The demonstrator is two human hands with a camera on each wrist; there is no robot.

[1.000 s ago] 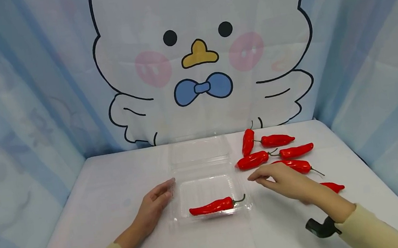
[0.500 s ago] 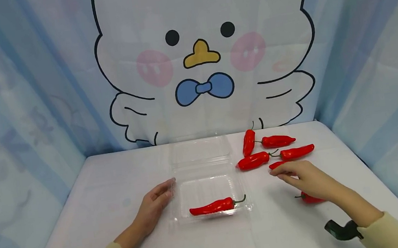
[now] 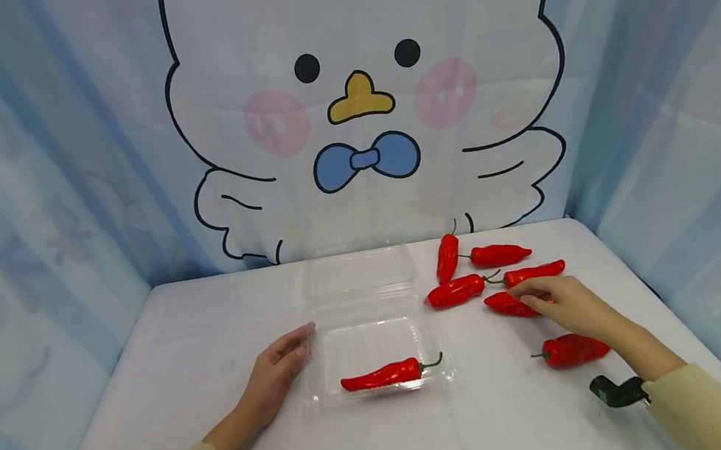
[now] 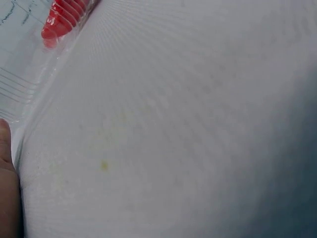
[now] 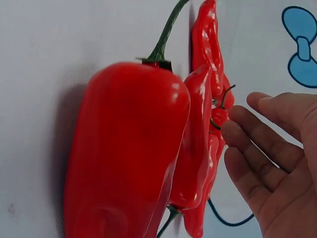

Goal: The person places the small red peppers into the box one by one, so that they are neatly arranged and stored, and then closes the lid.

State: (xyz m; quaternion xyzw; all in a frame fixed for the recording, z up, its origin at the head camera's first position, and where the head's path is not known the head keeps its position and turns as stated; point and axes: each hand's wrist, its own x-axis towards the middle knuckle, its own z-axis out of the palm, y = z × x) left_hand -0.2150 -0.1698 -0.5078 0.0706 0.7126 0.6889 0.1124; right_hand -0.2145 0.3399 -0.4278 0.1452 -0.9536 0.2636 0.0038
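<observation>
A clear plastic clamshell box [image 3: 373, 338] lies open on the table, its lid folded back. One red chili pepper [image 3: 381, 376] with a green stem lies along its near side. My left hand [image 3: 274, 379] touches the box's left edge with its fingertips; the left wrist view catches only a bit of that hand [image 4: 7, 198] beside the plastic. Above another red chili pepper [image 3: 505, 304] is my right hand [image 3: 563, 303], partly covering it. In the right wrist view the fingers of the right hand [image 5: 272, 163] are apart from the thumb, with nothing between them.
Several more red chili peppers [image 3: 455, 292] lie behind and left of my right hand. A single red pepper [image 3: 571, 351] sits nearer, below the right forearm. A white table [image 3: 225, 329] meets a printed curtain [image 3: 372, 209] at the back.
My right hand has moved right from beside the box to above a pepper on the right. The near right pepper has come into fuller view. The left hand and box stay put.
</observation>
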